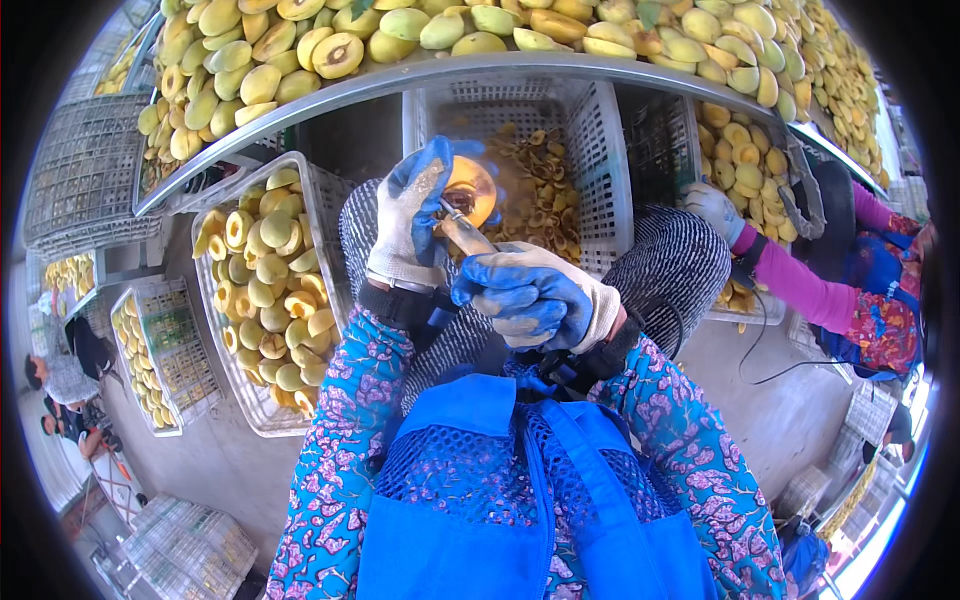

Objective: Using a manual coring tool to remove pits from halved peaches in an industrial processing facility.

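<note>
My left hand [409, 214], in a white and blue coated work glove, holds a halved yellow peach [480, 186] with its cut face up. A dark reddish hollow shows at its middle. My right hand [540, 298], gloved alike, is closed around the handle of a pitting tool [469, 234]. The tool's metal end reaches into the hollow of the peach; its exact shape is hidden. Below the peach, between my knees, stands a white plastic crate [600, 176] with many brown pits and scraps [544, 187] in it.
A metal-edged table [480, 66] heaped with peach halves [442, 30] runs across ahead. At left stands a white crate [307, 176] of halves, with stacked crates [86, 165] beyond. A co-worker's gloved hand [712, 210] rests by another peach crate [750, 169] at right. A thin cable [787, 367] hangs nearby.
</note>
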Available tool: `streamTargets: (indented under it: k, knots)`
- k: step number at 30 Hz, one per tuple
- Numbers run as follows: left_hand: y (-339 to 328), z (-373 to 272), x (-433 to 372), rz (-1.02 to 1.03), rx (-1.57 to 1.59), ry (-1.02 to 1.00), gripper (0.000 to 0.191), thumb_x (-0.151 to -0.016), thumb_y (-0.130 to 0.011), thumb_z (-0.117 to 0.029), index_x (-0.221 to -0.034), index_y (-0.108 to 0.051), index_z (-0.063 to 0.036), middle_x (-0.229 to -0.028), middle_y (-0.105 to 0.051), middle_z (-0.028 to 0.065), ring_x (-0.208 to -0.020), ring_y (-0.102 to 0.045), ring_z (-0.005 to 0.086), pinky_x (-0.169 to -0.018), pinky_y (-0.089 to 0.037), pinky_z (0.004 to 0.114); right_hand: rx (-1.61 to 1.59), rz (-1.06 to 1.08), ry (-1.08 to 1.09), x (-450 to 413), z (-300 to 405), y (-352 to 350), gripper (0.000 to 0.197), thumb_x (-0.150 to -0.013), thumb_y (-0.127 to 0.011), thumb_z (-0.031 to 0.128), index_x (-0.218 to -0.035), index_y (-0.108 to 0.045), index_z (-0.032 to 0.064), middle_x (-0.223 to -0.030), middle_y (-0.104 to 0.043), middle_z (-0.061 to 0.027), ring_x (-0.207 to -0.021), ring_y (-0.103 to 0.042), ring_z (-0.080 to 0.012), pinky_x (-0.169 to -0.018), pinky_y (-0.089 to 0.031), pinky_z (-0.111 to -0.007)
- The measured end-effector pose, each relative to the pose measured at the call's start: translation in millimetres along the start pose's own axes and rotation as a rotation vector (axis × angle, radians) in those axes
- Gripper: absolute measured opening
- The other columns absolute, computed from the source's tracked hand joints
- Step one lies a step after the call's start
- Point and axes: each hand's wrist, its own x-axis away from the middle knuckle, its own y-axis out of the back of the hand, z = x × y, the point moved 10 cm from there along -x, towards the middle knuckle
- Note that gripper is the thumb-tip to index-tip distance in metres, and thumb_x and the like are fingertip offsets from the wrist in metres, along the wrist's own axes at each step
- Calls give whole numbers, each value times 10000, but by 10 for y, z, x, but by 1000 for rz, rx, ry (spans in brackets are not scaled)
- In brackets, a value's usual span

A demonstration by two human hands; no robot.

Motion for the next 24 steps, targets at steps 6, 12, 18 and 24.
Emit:
streamTargets:
  k: [6, 12, 18, 24]
  knots:
    - [-124, -170, 77, -13, -84, -33, 485, -918, -513, -409, -1081, -565, 44, -928, -644, 160, -792, -656, 239, -678, -565, 343, -253, 247, 62, -130, -55, -143, 308, -979, -414, 224, -990, -500, -72, -552, -431, 29, -312, -305, -29, -286, -265, -199]
    - [156, -508, -80, -208, 424, -144, 478, -877, -570, -446, -1047, -569, 1, -1004, -634, 164, -946, -617, 316, -853, -511, 470, 71, -10, 210, 176, 83, -68, 257, -946, -492, 192, -998, -506, -59, -504, -389, 29, -321, -325, -61, -307, -255, -212]
    - [47, -438, -62, -72, 379, -82, 546, -915, -478, -470, -1128, -548, 28, -1057, -622, 170, -991, -599, 321, -864, -492, 505, 1576, -1034, 224, 343, 784, 1190, 232, -881, -534, 169, -1011, -520, -23, -664, -573, -127, -588, -575, -272, -527, -455, -358]
    - [40, -556, -68, -39, 98, -249, 425, -959, -454, -358, -1080, -565, 34, -997, -636, 158, -902, -634, 272, -800, -537, 416, 1683, -1163, 299, 373, 895, 872, 334, -860, -548, 235, -990, -543, -73, -931, -605, -290, -931, -579, -424, -790, -459, -460]
